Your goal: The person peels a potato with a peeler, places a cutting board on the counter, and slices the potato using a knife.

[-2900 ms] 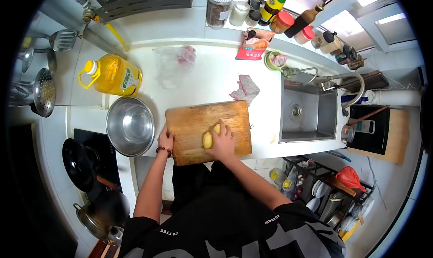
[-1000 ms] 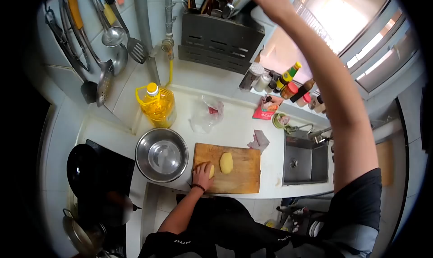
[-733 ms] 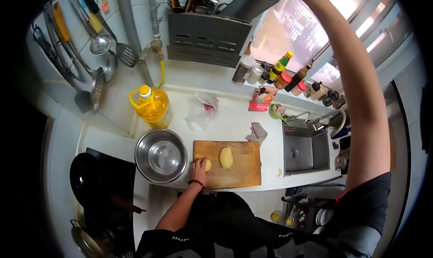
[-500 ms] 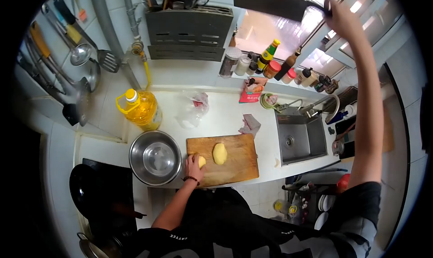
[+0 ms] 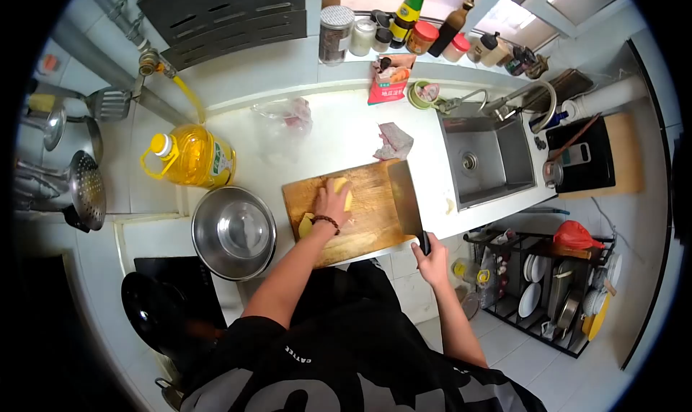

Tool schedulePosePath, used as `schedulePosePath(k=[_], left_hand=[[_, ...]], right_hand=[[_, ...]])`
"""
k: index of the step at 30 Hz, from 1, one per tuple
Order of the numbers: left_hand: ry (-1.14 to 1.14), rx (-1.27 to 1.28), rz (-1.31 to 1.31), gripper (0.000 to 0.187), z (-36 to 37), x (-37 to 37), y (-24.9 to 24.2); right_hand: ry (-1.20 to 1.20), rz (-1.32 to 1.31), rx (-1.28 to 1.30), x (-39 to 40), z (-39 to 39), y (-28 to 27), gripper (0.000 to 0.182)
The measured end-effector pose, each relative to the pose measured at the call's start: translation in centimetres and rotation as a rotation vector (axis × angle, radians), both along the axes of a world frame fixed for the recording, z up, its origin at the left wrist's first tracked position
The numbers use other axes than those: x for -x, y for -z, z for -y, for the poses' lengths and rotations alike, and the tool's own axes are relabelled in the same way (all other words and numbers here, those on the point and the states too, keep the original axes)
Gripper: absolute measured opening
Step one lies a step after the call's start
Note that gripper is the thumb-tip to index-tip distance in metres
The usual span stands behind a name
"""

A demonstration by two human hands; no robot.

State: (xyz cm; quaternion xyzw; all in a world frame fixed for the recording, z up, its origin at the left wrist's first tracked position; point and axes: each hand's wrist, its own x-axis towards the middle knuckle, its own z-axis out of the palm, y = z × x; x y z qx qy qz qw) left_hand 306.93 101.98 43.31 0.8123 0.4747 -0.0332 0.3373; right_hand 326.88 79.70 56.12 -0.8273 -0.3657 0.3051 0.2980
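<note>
My left hand [image 5: 331, 202] is closed over a peeled potato [image 5: 347, 196] lying on the wooden cutting board [image 5: 369, 228]. Another peeled potato [image 5: 305, 226] lies beside my left wrist, near the board's left side. In my right hand [image 5: 433, 262] is the black handle of a cleaver [image 5: 408, 201]. Its broad blade stretches along the right end of the board, away from me. Left of the board stands a steel bowl [image 5: 233, 233], with nothing visible inside.
A large oil bottle [image 5: 193, 156] stands behind the bowl. A clear plastic bag [image 5: 282, 127] and a crumpled cloth-like piece [image 5: 394, 141] lie behind the board. The sink [image 5: 487, 158] is at the right, the wok [image 5: 151, 307] at lower left. Seasoning bottles and jars line the windowsill.
My right hand has brought the cleaver down from high by the window to the board's right end. My left hand has moved from the left potato to the one further right.
</note>
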Motion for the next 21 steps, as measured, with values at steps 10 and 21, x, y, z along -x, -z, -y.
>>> schedulePosePath(k=[10,21], left_hand=[[-0.095,-0.165,0.089,0.082,-1.1,5.6,-1.6],[-0.515,-0.008,0.295,0.059,7.5,9.1,3.5]], right_hand=[[-0.104,0.204,0.025,1.1,-0.4,6.4,0.027],[-0.203,0.177,0.152,-0.7,-3.1,9.7,0.043]])
